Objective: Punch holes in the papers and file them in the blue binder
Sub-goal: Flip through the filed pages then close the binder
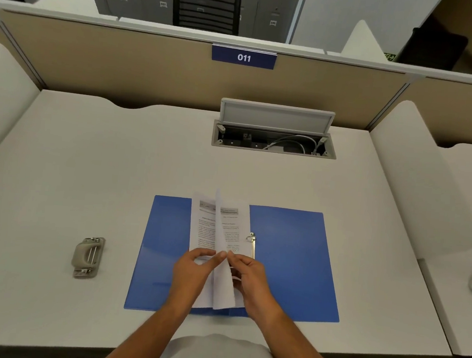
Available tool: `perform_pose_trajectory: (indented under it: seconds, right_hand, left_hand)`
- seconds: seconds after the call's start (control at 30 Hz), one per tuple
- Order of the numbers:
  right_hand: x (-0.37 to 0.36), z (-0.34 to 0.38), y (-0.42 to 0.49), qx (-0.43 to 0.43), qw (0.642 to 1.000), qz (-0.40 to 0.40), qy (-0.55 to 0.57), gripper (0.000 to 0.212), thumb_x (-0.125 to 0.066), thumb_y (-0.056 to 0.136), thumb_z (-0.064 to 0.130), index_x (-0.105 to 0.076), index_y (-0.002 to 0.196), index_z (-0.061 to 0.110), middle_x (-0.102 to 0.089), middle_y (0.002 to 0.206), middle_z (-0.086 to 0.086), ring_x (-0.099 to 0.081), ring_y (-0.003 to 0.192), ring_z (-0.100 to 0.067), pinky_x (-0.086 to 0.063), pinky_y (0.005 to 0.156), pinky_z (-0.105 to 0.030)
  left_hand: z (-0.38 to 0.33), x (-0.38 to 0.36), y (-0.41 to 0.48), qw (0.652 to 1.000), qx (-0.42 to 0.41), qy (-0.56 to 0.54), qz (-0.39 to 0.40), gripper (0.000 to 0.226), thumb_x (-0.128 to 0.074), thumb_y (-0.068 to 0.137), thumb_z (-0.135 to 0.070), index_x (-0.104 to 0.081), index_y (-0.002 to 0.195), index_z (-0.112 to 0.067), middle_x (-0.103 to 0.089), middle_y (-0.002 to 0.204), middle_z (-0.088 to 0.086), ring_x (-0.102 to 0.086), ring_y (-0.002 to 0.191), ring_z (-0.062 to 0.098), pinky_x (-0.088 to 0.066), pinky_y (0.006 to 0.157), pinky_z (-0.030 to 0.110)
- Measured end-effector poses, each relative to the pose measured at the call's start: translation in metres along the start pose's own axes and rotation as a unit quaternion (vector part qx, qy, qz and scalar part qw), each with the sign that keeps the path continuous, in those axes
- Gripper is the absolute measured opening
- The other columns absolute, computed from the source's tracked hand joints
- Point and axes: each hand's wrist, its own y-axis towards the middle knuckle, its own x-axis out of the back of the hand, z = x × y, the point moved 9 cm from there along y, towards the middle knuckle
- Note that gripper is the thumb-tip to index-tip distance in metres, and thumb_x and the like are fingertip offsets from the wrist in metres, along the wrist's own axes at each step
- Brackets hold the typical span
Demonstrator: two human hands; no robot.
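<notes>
The blue binder (pixel 287 263) lies open and flat on the white surface (pixel 93 166), close to the person at the 6 o'clock edge, its metal ring mechanism (pixel 252 241) standing along the spine. The papers (pixel 218 234) rest on the binder's middle, just left of the rings, with the top sheets lifted and curling upright so their printed faces show. Both hands meet at the near end of the stack. The left hand (pixel 192 272) is partly curled, its thumb and forefinger pinched on the raised sheets from the 9 o'clock side. The right hand (pixel 251 280) is likewise half closed, its fingertips (pixel 232 257) pinching the same lifted edge from the 3 o'clock side, almost touching the left hand's fingers. The hole punch (pixel 87 257) sits on the surface well apart at 9 o'clock from the binder, untouched. At 12 o'clock, an open cable box (pixel 274 131) is set into the surface.
</notes>
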Motion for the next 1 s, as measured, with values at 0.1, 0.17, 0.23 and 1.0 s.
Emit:
perform_pose_trajectory:
  seconds: [0.1,0.17,0.23,1.0]
  right_hand:
    - [-0.002,-0.001,0.002,0.022,0.999,-0.013,-0.032,0.024,-0.075,0.096,0.037,-0.078,0.115,0.024,-0.083,0.113,0.001,-0.082,0.091,-0.025,-0.067,0.075,-0.034]
    - [-0.004,0.002,0.002,0.041,0.998,-0.017,-0.05,0.019,-0.076,0.096,0.036,-0.08,0.111,0.025,-0.082,0.113,0.004,-0.081,0.091,-0.023,-0.067,0.075,-0.033]
    - [-0.006,0.006,0.0,0.062,0.996,-0.01,-0.058,0.012,-0.077,0.095,0.033,-0.081,0.105,0.027,-0.082,0.109,0.01,-0.081,0.088,-0.021,-0.066,0.072,-0.03]
    - [0.26,0.092,-0.041,0.184,0.881,-0.356,-0.251,0.015,-0.066,0.104,0.028,-0.067,0.102,0.013,-0.072,0.098,-0.009,-0.07,0.092,-0.032,-0.061,0.09,-0.05]
  left_hand:
    - [-0.002,0.003,-0.001,1.0,-0.004,0.007,-0.014,0.045,-0.079,0.085,-0.049,-0.073,0.117,-0.019,-0.072,0.131,0.007,-0.058,0.103,0.017,-0.053,0.105,0.047]
    - [-0.002,0.006,-0.002,1.0,-0.002,0.007,-0.023,0.044,-0.079,0.086,-0.049,-0.073,0.117,-0.018,-0.073,0.128,0.007,-0.059,0.101,0.017,-0.054,0.105,0.046]
    - [-0.002,0.008,-0.002,1.0,0.0,0.002,-0.028,0.044,-0.078,0.086,-0.05,-0.073,0.116,-0.019,-0.074,0.126,0.007,-0.061,0.1,0.018,-0.054,0.104,0.047]
    - [-0.114,-0.101,-0.048,0.953,-0.1,-0.117,0.26,0.028,-0.077,0.095,-0.027,-0.067,0.12,-0.027,-0.077,0.117,0.0,-0.078,0.1,0.02,-0.066,0.077,0.034]
